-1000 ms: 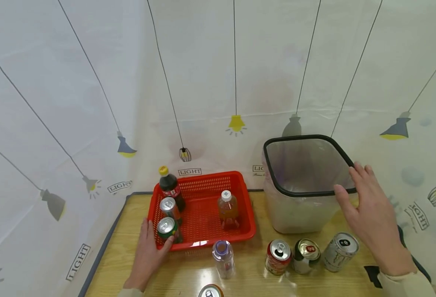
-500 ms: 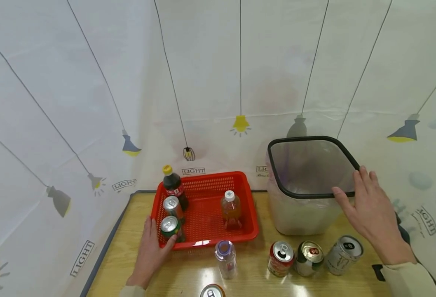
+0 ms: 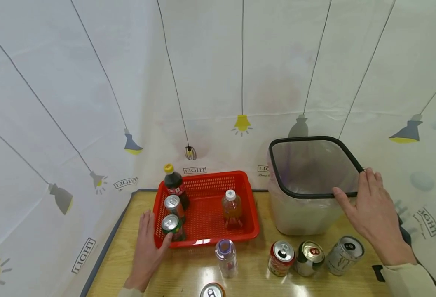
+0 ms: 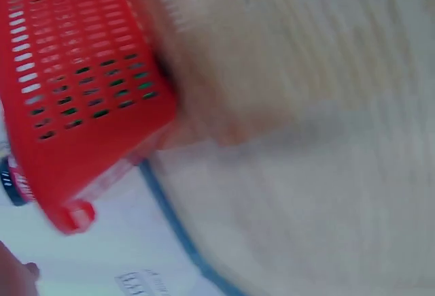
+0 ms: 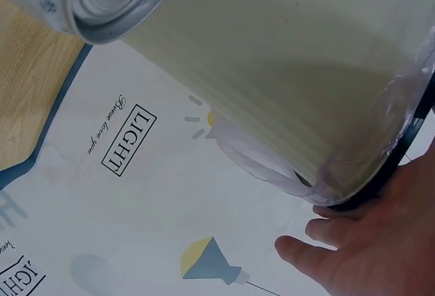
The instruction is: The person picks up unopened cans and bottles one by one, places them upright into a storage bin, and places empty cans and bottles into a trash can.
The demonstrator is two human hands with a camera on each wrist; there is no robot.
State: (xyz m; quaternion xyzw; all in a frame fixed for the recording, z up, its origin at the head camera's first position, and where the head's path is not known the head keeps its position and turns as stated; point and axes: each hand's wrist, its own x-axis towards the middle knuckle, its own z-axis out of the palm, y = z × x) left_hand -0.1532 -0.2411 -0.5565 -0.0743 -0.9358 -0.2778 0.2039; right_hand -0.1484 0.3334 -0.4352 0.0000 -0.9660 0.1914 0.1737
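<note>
My left hand (image 3: 145, 251) is at the near left corner of a red plastic basket (image 3: 249, 206), fingers straight along its left side and thumb by the front rim; contact is unclear. Inside the basket are a cola bottle (image 3: 173, 183) with a yellow cap, two cans, one silver-topped (image 3: 173, 203) and one green (image 3: 171, 224), and a white-capped bottle (image 3: 232, 208) of amber drink. My right hand (image 3: 375, 220) lies at the near right corner of a pale bin (image 3: 299, 214), thumb at its black rim and fingers extended. A clear bag lines the bin.
Before the basket stands a clear bottle (image 3: 226, 260) with a purple neck, and an orange-edged can (image 3: 212, 291) nearer me. A red can (image 3: 281, 258), a black can (image 3: 309, 258) and a white can (image 3: 345, 255) stand before the bin. Behind hangs a lamp-patterned cloth (image 3: 218, 82).
The head view has shifted slightly, so things appear farther right. My left fingers have moved a little outward from the basket's left side. My right hand stays by the bin rim.
</note>
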